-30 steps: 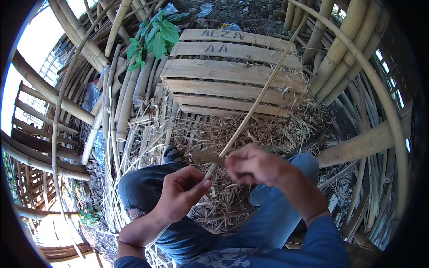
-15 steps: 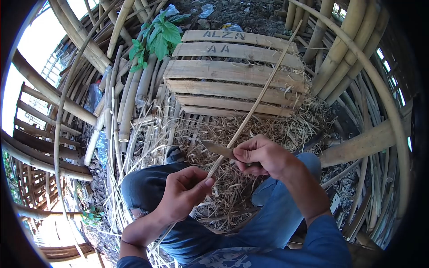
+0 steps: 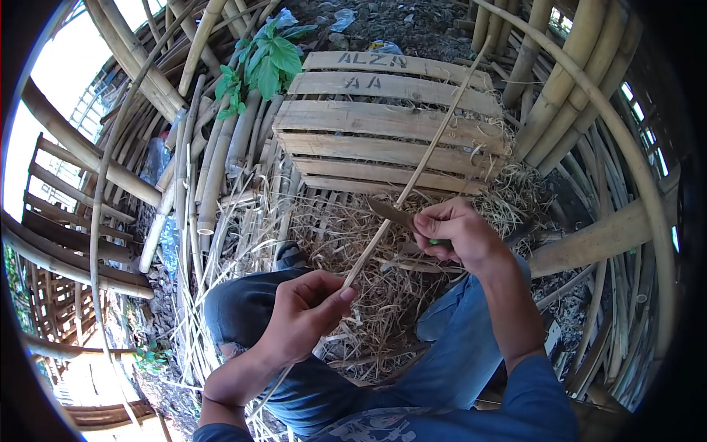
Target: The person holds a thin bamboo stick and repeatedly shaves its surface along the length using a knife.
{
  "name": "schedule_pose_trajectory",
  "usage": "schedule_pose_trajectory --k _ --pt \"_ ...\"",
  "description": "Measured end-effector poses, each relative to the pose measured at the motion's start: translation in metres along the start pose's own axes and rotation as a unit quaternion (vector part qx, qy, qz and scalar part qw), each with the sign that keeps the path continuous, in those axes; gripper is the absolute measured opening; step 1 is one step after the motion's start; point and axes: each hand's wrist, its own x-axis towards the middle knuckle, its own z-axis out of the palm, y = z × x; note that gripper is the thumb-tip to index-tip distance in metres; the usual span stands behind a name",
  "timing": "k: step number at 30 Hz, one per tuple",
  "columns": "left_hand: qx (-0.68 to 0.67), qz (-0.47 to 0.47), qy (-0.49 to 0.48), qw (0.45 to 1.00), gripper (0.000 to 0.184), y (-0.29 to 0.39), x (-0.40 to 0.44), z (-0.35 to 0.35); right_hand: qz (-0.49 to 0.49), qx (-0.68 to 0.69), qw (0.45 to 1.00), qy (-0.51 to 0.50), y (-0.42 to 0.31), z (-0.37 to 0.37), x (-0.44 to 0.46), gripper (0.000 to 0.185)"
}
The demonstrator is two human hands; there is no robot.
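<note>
A long, thin bamboo strip slants from my lap up across the crate. My left hand is closed on its lower part, thumb and fingers pinching it above my knee. In my right hand is a knife, its blade pointing left and lying across the strip. A bit of green shows at the knife's handle, the rest of which the fingers cover. Whether the blade's edge touches the strip, I cannot tell.
A slatted wooden crate stands ahead, with curled shavings heaped before it and around my feet. Bamboo poles lie at the left beside a green leafy plant. Thick bamboo posts rise at the right.
My right hand and the knife have moved up and away along the strip. The strip's far end has shifted slightly left. My left hand stays in nearly the same place.
</note>
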Motion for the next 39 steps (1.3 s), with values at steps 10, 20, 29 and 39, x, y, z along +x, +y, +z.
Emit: schedule_pose_trajectory --k 10,20,29,39 --pt "0.025 -0.017 -0.034 0.999 0.016 0.004 -0.006 -0.004 -0.036 0.010 0.999 0.032 -0.003 -0.010 -0.011 0.033" --pt "-0.012 0.012 -0.018 1.000 0.025 0.010 0.001 -0.007 -0.129 0.158 0.974 0.101 0.013 0.012 0.000 0.041" --pt "0.011 0.015 -0.040 0.999 0.027 0.004 0.001 -0.004 -0.243 -0.312 0.918 -0.003 0.027 0.055 -0.008 0.044" --pt "0.062 0.048 0.003 0.997 0.026 0.000 0.001 0.001 -0.369 -0.464 0.797 0.116 0.034 0.056 0.002 0.042"
